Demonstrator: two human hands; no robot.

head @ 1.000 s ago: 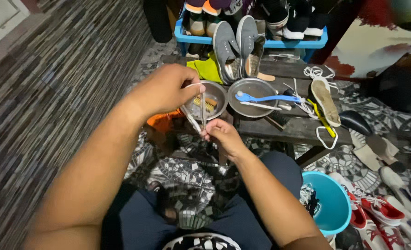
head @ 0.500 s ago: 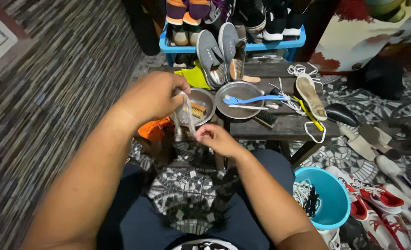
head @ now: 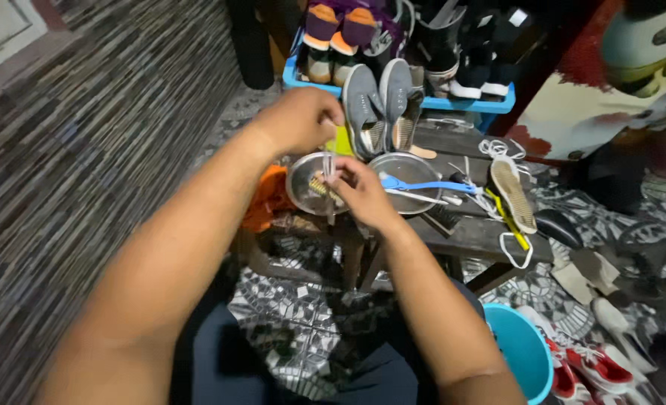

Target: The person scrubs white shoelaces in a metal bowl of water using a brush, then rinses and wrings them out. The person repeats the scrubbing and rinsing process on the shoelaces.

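Left hand (head: pixel 299 120) pinches top of a white lace (head: pixel 329 161); right hand (head: pixel 359 193) grips it lower, over the left bowl (head: pixel 303 187) on the surface (head: pixel 468 232). Judgement: keep lace taut, drips inside bowl.

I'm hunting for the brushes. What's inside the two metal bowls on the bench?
The right bowl holds a blue-handled brush. The left bowl shows something yellowish, mostly covered by the right hand and a pale lace.

The right hand (head: pixel 363 196) covered part of a metal bowl (head: pixel 307 187), hiding most of its contents. A teal bucket (head: pixel 524 352) and red sneaker (head: pixel 599 367) were cut off at the bottom edge.
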